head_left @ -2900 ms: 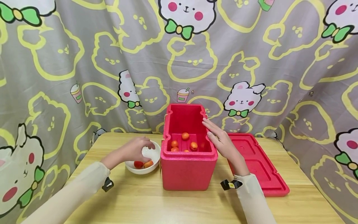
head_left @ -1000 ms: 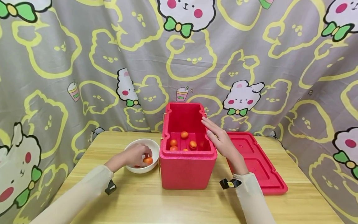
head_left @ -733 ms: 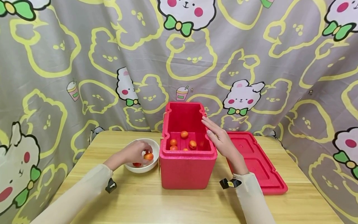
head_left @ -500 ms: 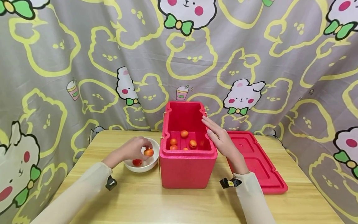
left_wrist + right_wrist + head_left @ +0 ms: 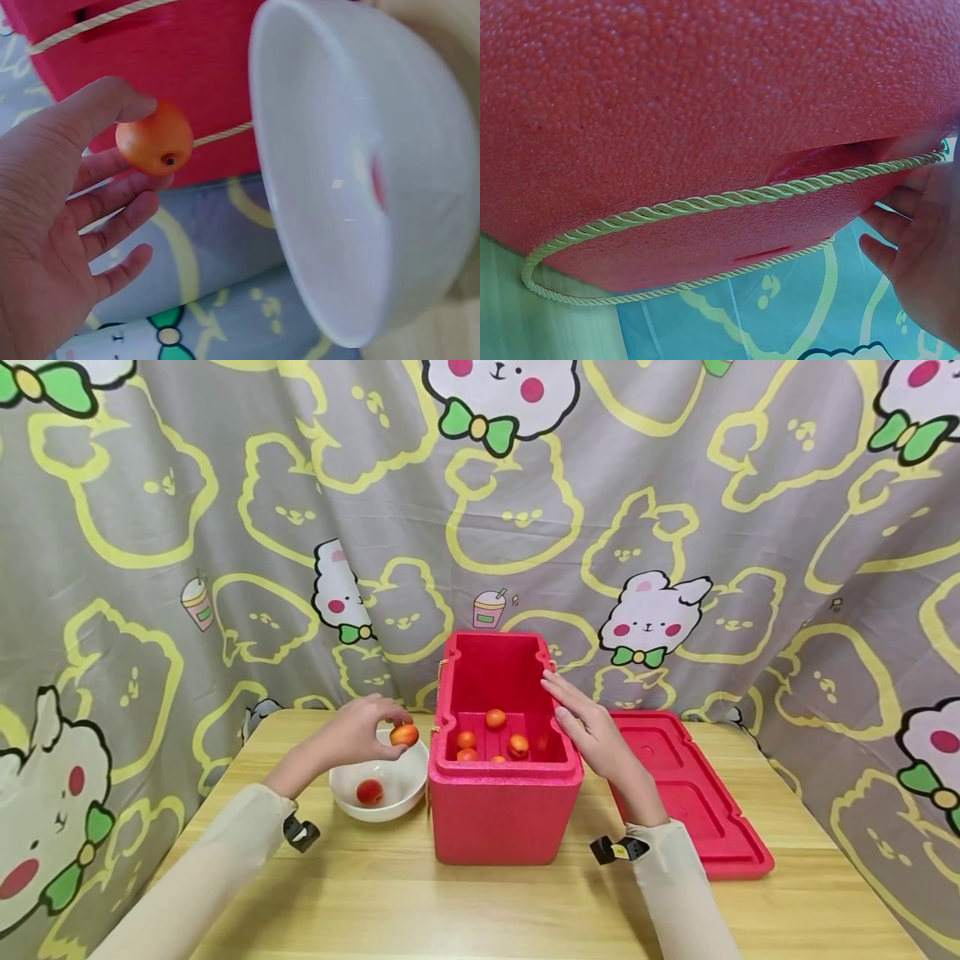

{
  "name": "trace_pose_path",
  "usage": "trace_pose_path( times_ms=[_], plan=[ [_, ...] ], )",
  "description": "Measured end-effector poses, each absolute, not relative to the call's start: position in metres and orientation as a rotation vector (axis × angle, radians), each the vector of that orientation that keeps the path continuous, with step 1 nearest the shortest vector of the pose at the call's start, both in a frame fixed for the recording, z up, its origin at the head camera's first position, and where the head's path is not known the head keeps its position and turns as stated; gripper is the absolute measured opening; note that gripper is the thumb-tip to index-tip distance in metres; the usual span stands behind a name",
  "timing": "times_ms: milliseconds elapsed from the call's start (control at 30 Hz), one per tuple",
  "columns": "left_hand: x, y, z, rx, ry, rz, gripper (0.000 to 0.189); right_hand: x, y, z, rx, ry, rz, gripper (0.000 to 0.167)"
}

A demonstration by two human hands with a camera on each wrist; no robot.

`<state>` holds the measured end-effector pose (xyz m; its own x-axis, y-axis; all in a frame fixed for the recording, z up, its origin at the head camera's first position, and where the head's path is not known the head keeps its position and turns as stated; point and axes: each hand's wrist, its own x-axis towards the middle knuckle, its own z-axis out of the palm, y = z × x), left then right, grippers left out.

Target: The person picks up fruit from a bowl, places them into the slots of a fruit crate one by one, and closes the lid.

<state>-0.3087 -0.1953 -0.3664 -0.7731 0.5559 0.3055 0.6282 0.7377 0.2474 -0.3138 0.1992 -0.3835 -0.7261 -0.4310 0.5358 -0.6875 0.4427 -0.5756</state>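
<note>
Plainly, the fingers (image 5: 124, 223) of the left hand (image 5: 358, 733) pinch an orange-red fruit (image 5: 405, 736) between thumb and forefinger, with the little finger standing loosely off to the side. A small dark dimple shows on the fruit in the left wrist view. It is up in the air, above the far side of a white bowl (image 5: 375, 815), and a redder fruit (image 5: 369, 792) lies inside that bowl.

Just to the bowl's right stands an open red box (image 5: 506, 824). Against its right rim rests the right hand (image 5: 600, 745), fingers nearly straight, holding nothing. Down in the box, five orange fruits (image 5: 495, 719) show on the floor, one mostly hidden by the near wall. A twisted golden rope (image 5: 735, 199) runs along the box's side.

Farther right, a red lid (image 5: 682, 814) lies flat on the wooden desk (image 5: 405, 910). Behind everything hangs a grey curtain (image 5: 525, 564) printed with yellow outlines and white cartoon animals in green bows.
</note>
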Motion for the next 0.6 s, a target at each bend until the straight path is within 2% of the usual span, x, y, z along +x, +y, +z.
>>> trace_pose_path(
  times_ms=[600],
  plan=[
    [-0.309, -0.178, -0.327, -0.921, -2.317, -0.584, 0.037, -0.312, 0.199, -0.383, 0.964, -2.377, 1.172, 0.052]
  ],
)
